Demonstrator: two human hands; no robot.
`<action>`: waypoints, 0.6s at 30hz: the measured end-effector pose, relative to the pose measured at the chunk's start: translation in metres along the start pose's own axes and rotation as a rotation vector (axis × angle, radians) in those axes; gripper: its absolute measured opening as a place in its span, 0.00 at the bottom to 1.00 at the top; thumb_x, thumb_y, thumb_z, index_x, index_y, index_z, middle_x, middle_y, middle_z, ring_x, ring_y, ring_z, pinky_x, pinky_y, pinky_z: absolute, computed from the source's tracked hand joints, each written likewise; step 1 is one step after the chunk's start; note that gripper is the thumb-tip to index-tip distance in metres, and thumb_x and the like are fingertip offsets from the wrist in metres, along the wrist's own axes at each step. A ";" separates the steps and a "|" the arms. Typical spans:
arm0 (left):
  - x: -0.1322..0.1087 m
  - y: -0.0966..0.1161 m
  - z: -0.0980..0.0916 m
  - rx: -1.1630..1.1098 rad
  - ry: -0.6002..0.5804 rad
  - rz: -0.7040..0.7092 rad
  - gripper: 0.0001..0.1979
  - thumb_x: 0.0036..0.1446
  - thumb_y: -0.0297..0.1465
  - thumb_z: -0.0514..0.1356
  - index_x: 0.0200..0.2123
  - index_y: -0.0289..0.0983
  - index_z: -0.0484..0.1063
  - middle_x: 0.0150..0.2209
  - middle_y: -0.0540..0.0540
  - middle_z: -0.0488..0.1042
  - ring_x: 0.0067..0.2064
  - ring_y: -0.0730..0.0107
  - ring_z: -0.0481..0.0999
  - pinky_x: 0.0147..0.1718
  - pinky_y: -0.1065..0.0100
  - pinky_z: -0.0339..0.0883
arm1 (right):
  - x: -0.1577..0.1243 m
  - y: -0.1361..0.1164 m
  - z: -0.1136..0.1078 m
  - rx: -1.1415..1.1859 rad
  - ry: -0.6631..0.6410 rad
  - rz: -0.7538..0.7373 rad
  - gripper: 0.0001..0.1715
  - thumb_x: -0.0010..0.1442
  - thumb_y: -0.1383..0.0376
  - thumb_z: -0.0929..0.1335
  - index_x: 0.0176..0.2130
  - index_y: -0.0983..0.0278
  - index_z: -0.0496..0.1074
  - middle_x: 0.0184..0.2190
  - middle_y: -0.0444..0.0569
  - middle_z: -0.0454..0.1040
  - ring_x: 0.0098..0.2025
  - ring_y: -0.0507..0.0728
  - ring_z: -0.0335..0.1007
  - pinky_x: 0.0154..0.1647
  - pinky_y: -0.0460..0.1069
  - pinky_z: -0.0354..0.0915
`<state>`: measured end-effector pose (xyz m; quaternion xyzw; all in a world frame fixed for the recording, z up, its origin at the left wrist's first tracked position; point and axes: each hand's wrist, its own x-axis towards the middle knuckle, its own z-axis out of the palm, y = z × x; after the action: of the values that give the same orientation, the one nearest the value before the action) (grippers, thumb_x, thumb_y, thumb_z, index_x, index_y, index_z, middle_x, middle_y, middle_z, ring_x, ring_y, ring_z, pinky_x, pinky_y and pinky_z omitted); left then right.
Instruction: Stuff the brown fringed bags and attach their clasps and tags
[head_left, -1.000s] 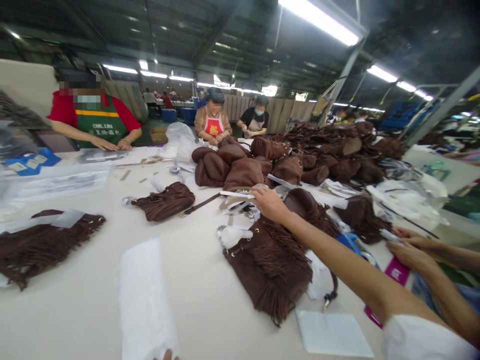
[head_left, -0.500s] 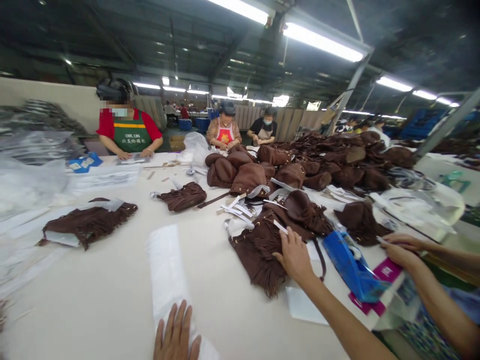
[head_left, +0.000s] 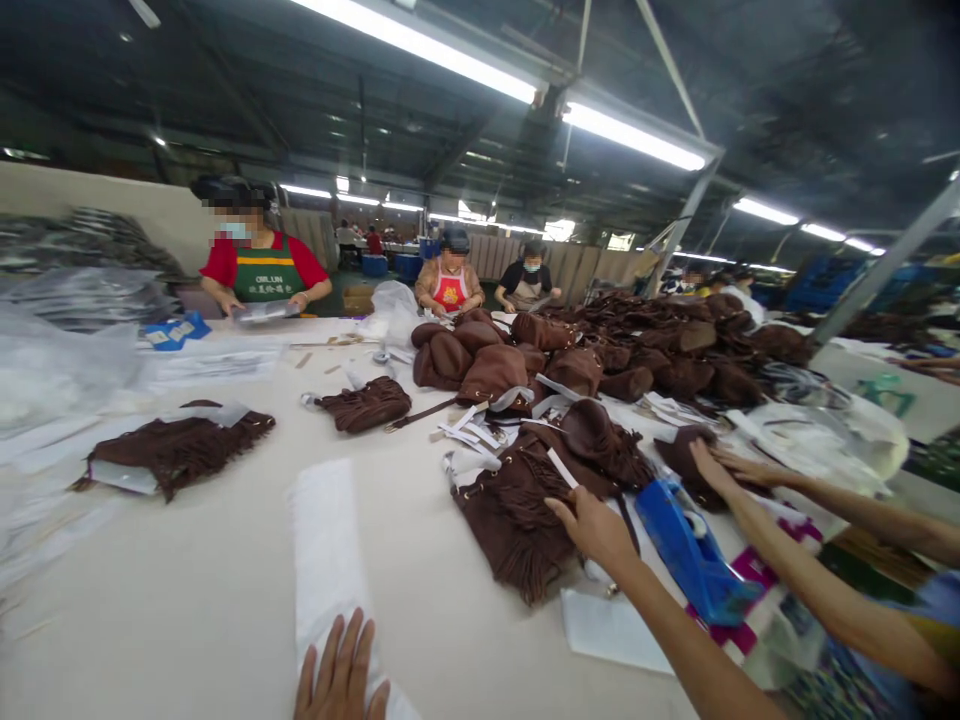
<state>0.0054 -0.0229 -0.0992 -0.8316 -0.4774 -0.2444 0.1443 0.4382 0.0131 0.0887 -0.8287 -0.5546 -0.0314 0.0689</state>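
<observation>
My left hand lies flat, fingers stretched, on the lower end of a long white sheet, which looks like folded thin paper or plastic. My right hand reaches to a dark brown fringed bag lying on the table. Its fingers are curled together at the lower end of a white paper strip on the bag; the fingertips are partly hidden. White wrapping pokes out at the bag's drawstring top. Below my right forearm is a pale flat sheet.
A blue tape dispenser stands right of my wrist. Beside it, a co-worker's hands touch another brown bag. Brown bags are heaped behind. Fringed bags lie at left and centre. Several people work across the table.
My right hand's fingers have curled in at the strip's end. The co-worker's hands at right have moved forward onto a brown bag. My left hand stays on the white sheet.
</observation>
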 end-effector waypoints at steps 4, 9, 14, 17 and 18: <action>0.003 0.002 -0.008 0.016 -0.002 0.015 0.39 0.60 0.36 0.54 0.69 0.39 0.37 0.62 0.37 0.64 0.64 0.47 0.57 0.62 0.45 0.45 | -0.005 -0.004 0.025 0.249 -0.042 0.057 0.31 0.53 0.51 0.70 0.48 0.69 0.65 0.46 0.65 0.71 0.51 0.70 0.68 0.47 0.57 0.62; 0.004 0.003 -0.012 -0.003 -0.004 0.016 0.39 0.60 0.35 0.54 0.69 0.37 0.38 0.63 0.36 0.62 0.66 0.48 0.54 0.62 0.45 0.44 | -0.014 -0.013 0.043 0.401 -0.047 0.089 0.27 0.49 0.59 0.71 0.47 0.66 0.64 0.47 0.59 0.70 0.50 0.67 0.68 0.48 0.57 0.62; 0.008 0.006 -0.019 -0.015 0.036 0.027 0.38 0.59 0.35 0.54 0.69 0.35 0.41 0.63 0.36 0.62 0.67 0.49 0.51 0.63 0.46 0.41 | -0.032 -0.055 0.057 0.598 -0.193 -0.068 0.12 0.55 0.59 0.67 0.40 0.60 0.64 0.35 0.43 0.73 0.37 0.54 0.71 0.36 0.47 0.64; 0.010 0.006 -0.021 -0.006 0.048 0.031 0.38 0.58 0.34 0.54 0.69 0.35 0.42 0.62 0.36 0.63 0.68 0.50 0.49 0.64 0.47 0.39 | -0.041 -0.066 0.055 0.625 -0.306 -0.130 0.11 0.51 0.61 0.69 0.35 0.61 0.65 0.26 0.39 0.71 0.27 0.52 0.67 0.28 0.45 0.60; 0.010 0.006 -0.021 -0.001 0.051 0.031 0.38 0.58 0.34 0.55 0.68 0.35 0.42 0.62 0.36 0.63 0.69 0.50 0.47 0.64 0.47 0.38 | -0.042 -0.065 0.051 0.618 -0.341 -0.141 0.11 0.50 0.62 0.70 0.33 0.61 0.66 0.23 0.39 0.69 0.25 0.53 0.66 0.27 0.46 0.58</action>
<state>0.0091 -0.0284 -0.0763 -0.8324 -0.4606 -0.2635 0.1599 0.3605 0.0063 0.0383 -0.7217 -0.5972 0.2718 0.2204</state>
